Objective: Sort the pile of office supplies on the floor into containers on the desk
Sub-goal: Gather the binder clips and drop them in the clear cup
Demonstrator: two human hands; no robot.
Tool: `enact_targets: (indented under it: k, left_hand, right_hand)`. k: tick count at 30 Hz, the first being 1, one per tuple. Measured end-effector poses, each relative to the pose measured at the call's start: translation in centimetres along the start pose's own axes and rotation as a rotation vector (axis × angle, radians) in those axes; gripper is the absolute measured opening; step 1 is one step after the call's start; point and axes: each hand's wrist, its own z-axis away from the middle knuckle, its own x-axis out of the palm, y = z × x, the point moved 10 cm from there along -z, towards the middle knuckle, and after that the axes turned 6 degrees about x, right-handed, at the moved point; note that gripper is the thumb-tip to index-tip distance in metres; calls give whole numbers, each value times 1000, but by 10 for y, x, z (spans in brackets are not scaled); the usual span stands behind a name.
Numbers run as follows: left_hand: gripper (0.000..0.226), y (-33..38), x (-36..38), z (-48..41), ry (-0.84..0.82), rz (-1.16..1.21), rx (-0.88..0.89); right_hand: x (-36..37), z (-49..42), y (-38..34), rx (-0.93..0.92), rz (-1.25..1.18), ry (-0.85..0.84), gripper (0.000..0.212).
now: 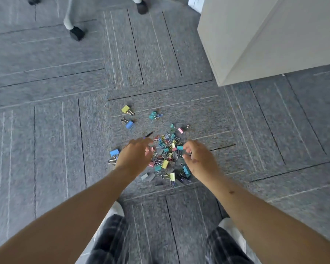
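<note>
Clip pile (166, 152) lies between left hand (134, 157) and right hand (200, 161)

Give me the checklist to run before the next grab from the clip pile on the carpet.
1. Reach to pile: ok, both hands are over it.
2. State of left grip: cannot tell, blurred.
3. State of right grip: cannot tell; fingers curled at the pile's edge.
4. Strays gathered: not ok; yellow clip and blue clip lie apart from the pile.
5. Desk containers ready: cannot tell, out of view.
</note>
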Motion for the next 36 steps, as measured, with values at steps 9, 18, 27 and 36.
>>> enact_targets:
  k: [9,18,27,36]
  left_hand:
    - [32,-60,82,12,-88,34,18]
    - [31,-77,135,30,-126,61,-35]
    - [19,-78,138,32,-101,105,-68]
    - [24,-82,134,33,-5,385,-198]
  right_hand:
    - [99,15,12,-137,167,-106,23]
    - [136,25,15,-134,293,-44,30]
    - [141,23,15,-75,318,-84,28]
    - [123,20,10,-118,29,44,11]
